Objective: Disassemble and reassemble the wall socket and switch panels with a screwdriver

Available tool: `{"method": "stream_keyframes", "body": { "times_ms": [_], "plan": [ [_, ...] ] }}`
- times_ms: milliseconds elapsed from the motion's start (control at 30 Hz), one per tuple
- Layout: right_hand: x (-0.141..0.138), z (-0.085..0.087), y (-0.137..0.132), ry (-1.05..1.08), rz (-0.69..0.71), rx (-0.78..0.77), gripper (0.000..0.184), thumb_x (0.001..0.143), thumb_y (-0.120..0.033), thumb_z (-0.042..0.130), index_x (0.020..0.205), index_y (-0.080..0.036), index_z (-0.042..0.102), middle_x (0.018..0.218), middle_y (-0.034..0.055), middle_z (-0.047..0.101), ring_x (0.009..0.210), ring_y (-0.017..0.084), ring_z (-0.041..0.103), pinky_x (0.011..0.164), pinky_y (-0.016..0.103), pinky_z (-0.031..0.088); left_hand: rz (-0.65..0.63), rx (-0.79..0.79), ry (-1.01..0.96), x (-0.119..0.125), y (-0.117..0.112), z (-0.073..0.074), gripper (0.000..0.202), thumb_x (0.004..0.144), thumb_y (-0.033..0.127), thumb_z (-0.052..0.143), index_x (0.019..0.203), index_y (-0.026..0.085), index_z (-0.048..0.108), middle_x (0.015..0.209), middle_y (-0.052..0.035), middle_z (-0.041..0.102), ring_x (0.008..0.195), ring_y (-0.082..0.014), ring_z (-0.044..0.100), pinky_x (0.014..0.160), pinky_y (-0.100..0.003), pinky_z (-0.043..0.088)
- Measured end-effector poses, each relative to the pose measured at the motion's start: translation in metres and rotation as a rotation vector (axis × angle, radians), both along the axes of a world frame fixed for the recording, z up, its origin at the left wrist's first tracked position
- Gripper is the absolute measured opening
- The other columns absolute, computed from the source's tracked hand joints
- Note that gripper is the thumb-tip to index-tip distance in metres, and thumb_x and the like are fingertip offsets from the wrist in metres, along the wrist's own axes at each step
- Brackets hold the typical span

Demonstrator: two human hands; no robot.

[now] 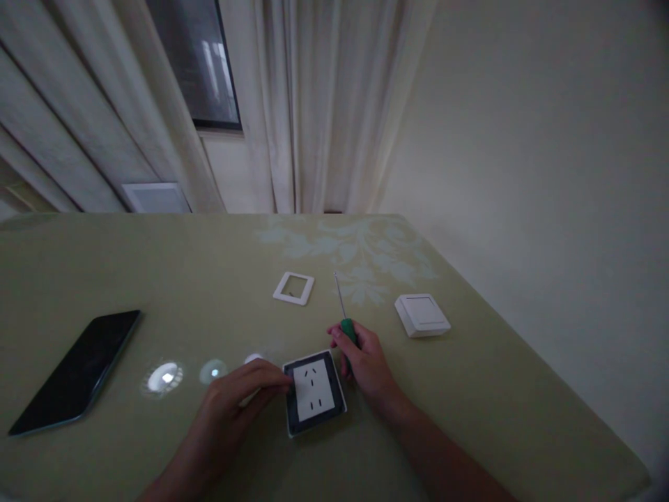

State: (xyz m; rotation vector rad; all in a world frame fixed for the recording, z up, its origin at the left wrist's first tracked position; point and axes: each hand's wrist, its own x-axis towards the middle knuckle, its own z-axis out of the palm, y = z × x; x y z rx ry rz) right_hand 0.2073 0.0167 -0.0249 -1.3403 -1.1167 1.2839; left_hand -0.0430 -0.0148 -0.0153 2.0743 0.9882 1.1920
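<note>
A wall socket (315, 392) with a white slotted face and a dark surround lies face up near the table's front. My left hand (237, 394) has its fingers pressed together at the socket's left edge; their tips touch the dark surround. To the right of the socket, my right hand (366, 359) is closed around the green handle of a screwdriver (348, 329), whose thin metal shaft points up and away. Beyond the socket lies a square white frame (294, 288) with an open middle.
A white switch box (422, 315) sits to the right, near the wall. At the far left lies a black tablet-like slab (76, 373). The pale green table (198, 265) reflects lamps; curtains (334, 104) hang behind it.
</note>
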Motion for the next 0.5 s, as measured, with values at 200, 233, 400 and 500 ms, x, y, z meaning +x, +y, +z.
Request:
{"method": "stream_keyframes", "body": {
  "times_ms": [200,233,400,500],
  "plan": [
    [0.002,0.001,0.001,-0.011,-0.007,-0.007,0.045,0.088,-0.063,0.073,0.092,-0.018,0.072,0.081,-0.0001,0.067,0.044,0.007,0.048,0.04,0.022,0.034,0.007,0.012,0.029,0.002,-0.006,-0.009,0.014,0.111,0.027,0.066,0.105,0.028,0.078,0.094,0.0016,0.085,0.082,-0.014,0.082,0.075,-0.016,0.063],
    [0.002,0.002,0.001,-0.012,-0.006,-0.008,0.045,0.088,-0.063,0.073,0.092,-0.017,0.072,0.081,0.0,0.067,0.044,0.007,0.048,0.04,0.022,0.034,0.007,0.019,0.033,0.002,-0.007,-0.012,0.015,0.111,0.026,0.065,0.105,0.028,0.078,0.094,0.0013,0.084,0.082,-0.0142,0.082,0.075,-0.017,0.063],
    [0.001,0.003,0.0,-0.014,-0.004,-0.009,0.045,0.088,-0.062,0.073,0.094,-0.017,0.073,0.081,0.0,0.068,0.044,0.007,0.048,0.041,0.022,0.034,-0.021,0.076,0.106,0.002,-0.011,-0.023,0.022,0.115,0.022,0.054,0.115,0.027,0.076,0.105,-0.0036,0.08,0.093,-0.0163,0.078,0.082,-0.022,0.062],
    [0.001,0.002,0.0,-0.016,-0.004,-0.008,0.045,0.089,-0.061,0.072,0.094,-0.017,0.072,0.082,0.0,0.068,0.044,0.007,0.048,0.04,0.022,0.033,-0.018,0.107,0.172,0.001,-0.014,-0.025,0.024,0.117,0.023,0.051,0.117,0.026,0.075,0.108,-0.0044,0.078,0.096,-0.0167,0.077,0.083,-0.024,0.062]
  ]
}}
